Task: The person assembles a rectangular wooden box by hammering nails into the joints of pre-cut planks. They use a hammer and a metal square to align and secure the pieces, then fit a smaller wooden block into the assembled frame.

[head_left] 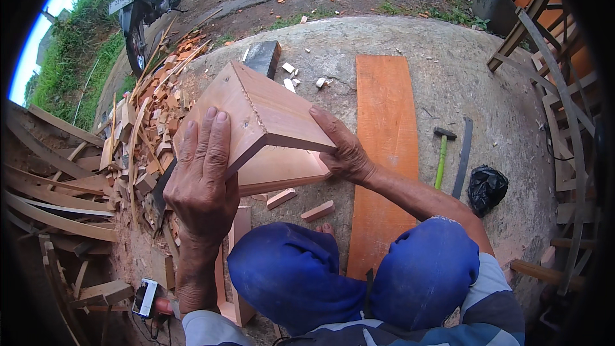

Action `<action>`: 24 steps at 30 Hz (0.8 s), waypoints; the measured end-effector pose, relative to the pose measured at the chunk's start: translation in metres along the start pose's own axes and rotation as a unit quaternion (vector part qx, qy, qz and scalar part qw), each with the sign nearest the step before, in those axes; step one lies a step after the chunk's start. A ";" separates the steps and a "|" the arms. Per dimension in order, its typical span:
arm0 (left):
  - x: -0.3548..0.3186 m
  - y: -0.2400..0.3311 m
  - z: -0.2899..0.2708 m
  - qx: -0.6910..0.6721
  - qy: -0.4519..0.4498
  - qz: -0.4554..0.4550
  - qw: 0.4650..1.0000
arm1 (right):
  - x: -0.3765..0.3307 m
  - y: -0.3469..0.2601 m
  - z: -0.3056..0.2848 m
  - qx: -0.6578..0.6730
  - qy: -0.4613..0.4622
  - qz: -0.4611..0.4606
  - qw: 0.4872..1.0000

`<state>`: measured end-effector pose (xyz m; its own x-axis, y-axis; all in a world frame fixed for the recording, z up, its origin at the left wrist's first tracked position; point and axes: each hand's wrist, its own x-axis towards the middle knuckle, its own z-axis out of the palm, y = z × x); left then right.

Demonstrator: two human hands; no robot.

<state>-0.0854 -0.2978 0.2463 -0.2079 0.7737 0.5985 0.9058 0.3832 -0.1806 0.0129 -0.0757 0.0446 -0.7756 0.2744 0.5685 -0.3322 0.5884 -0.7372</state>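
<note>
Materials: weathered grey concrete slab [506, 109] is running under everything. Long orange-brown flat plank [384, 128] is lying just right of centre, faint grain showing. Heap of rough angular wood offcuts [157, 128] is spreading on the left; two small pinkish wood blocks [318, 211] are lying on the near side.

Workpiece: pale reddish-brown, angular wooden box [221, 99] is sitting up in both hands, centre-left, above the slab and beyond the knees. Smooth flat panels are meeting at a ragged, slightly toothed seam; near side is gaping, showing a paler inside.

Grip: left hand [202, 182] is holding the left panel, fingers nearly straight, thumb out of sight. Right hand [349, 154] is part-open, clasping the right end.

Edges/room: blue-clothed knees [419, 269] are bounding the near side. Concrete is showing between plank and green-handled hammer [442, 154]; grey flat metal strip [464, 157] and crumpled black plastic bag [487, 189] are lying further right.
</note>
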 end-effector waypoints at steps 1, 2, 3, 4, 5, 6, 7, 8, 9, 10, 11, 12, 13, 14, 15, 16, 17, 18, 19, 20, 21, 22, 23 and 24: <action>0.002 0.003 -0.006 0.000 -0.001 0.004 1.000 | -0.002 -0.002 -0.002 0.003 0.002 0.001 1.000; 0.002 0.006 -0.014 0.005 -0.005 -0.016 1.000 | -0.005 -0.004 -0.003 0.011 0.008 0.001 1.000; 0.002 0.009 -0.014 0.009 -0.001 -0.002 1.000 | -0.006 -0.004 -0.003 0.018 0.014 0.000 1.000; 0.000 0.011 -0.013 0.004 0.007 0.002 1.000 | -0.008 -0.003 -0.002 0.018 0.005 0.008 1.000; -0.003 0.011 -0.012 0.003 0.004 -0.014 1.000 | -0.009 -0.001 0.000 0.026 0.011 0.018 0.999; -0.005 0.012 -0.001 0.012 -0.015 0.008 1.000 | -0.009 0.002 0.002 0.029 0.002 0.033 0.999; -0.004 0.007 0.008 0.005 -0.017 -0.011 1.000 | -0.008 0.007 0.004 0.031 -0.008 0.060 0.998; -0.002 0.001 0.013 0.009 -0.014 -0.020 1.000 | -0.006 0.012 0.007 0.014 -0.005 0.052 0.999; -0.001 -0.002 0.017 0.000 -0.005 -0.020 1.000 | -0.005 0.017 0.009 0.003 0.005 0.036 0.999; -0.001 -0.003 0.020 0.004 -0.011 -0.016 1.000 | -0.007 0.020 0.010 -0.006 0.011 0.031 0.999; 0.003 -0.004 0.023 0.005 -0.004 -0.004 1.000 | -0.006 0.022 0.010 -0.016 0.026 0.021 0.999; 0.007 -0.005 0.023 0.001 0.012 0.015 1.000 | -0.005 0.021 0.009 -0.015 0.036 0.018 0.999; 0.012 -0.004 0.021 0.002 -0.007 0.008 1.000 | -0.004 0.018 0.005 -0.017 0.033 0.027 0.999; 0.020 -0.004 0.020 -0.001 -0.009 0.008 1.000 | -0.002 0.014 -0.001 -0.020 0.043 0.021 0.999; 0.030 -0.005 0.018 -0.006 -0.008 0.012 1.000 | 0.003 0.007 -0.007 -0.027 0.058 0.006 0.998; 0.041 -0.009 0.017 -0.010 0.005 0.018 1.000 | 0.006 -0.001 -0.014 -0.037 0.049 0.021 0.998; 0.052 -0.014 0.015 -0.030 -0.001 0.003 1.000 | 0.008 -0.010 -0.026 -0.055 0.043 0.030 0.997; 0.062 -0.018 0.015 -0.057 -0.005 -0.008 0.998 | 0.011 -0.018 -0.042 -0.076 0.036 0.041 0.996; 0.071 -0.021 0.017 -0.083 -0.012 -0.020 0.996 | 0.015 -0.024 -0.059 -0.113 0.022 0.038 0.993; 0.079 -0.024 0.019 -0.104 -0.030 -0.042 0.993 | 0.015 -0.031 -0.075 -0.151 0.008 0.040 0.988; 0.089 -0.025 0.027 -0.125 -0.049 -0.049 0.990 | 0.015 -0.036 -0.089 -0.188 -0.005 0.045 0.981; 0.094 -0.023 0.035 -0.147 -0.074 -0.060 0.985 | 0.009 -0.043 -0.097 -0.205 -0.003 0.045 0.978; 0.102 -0.023 0.050 -0.175 -0.084 -0.054 0.980 | 0.008 -0.043 -0.108 -0.223 -0.022 0.071 0.972; 0.108 -0.021 0.068 -0.203 -0.074 -0.041 0.976 | 0.006 -0.041 -0.120 -0.239 -0.042 0.101 0.965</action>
<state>-0.1521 -0.1876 0.2619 -0.3100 0.8247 0.4730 0.9491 0.2393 0.2047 0.0859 -0.0071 0.1223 -0.8465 0.3694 0.3834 0.1006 0.8182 -0.5661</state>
